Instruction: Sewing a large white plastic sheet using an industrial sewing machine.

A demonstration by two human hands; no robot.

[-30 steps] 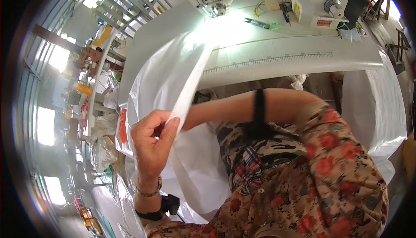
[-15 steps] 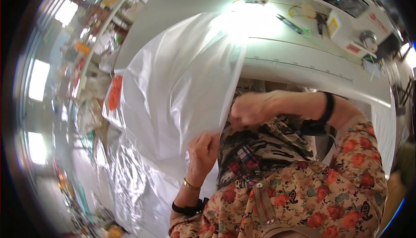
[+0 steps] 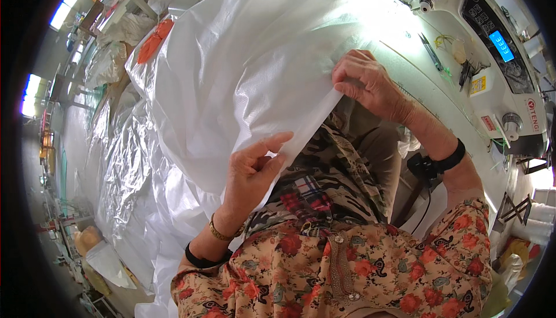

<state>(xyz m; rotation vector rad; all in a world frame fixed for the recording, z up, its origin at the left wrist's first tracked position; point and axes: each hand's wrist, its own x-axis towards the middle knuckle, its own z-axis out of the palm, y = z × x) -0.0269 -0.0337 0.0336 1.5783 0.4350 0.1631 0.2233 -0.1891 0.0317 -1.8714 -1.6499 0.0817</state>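
A large white woven-plastic sheet (image 3: 249,57) spreads over the worktable and hangs down by my lap, its near edge running slantwise between my hands. Close to the bright work lamp, my right hand (image 3: 370,83) pinches that edge between thumb and fingers. Lower down and to the left, my left hand (image 3: 250,170) hovers at or on the sheet near the same edge. Its thumb and forefinger are apart, with nothing visible between them; whether the other fingers touch the sheet is hidden.
An industrial sewing machine (image 3: 492,34) with a lit blue display stands at the right. Thread snips (image 3: 431,52) lie on its table beside loose threads. An orange piece (image 3: 154,41) sits at the sheet's left border. Crumpled shiny plastic (image 3: 124,162) heaps up at far left.
My right hand has moved up and away from my body and now grips the sheet's edge. My left thumb and forefinger have spread apart. The view has turned, showing more of the machine.
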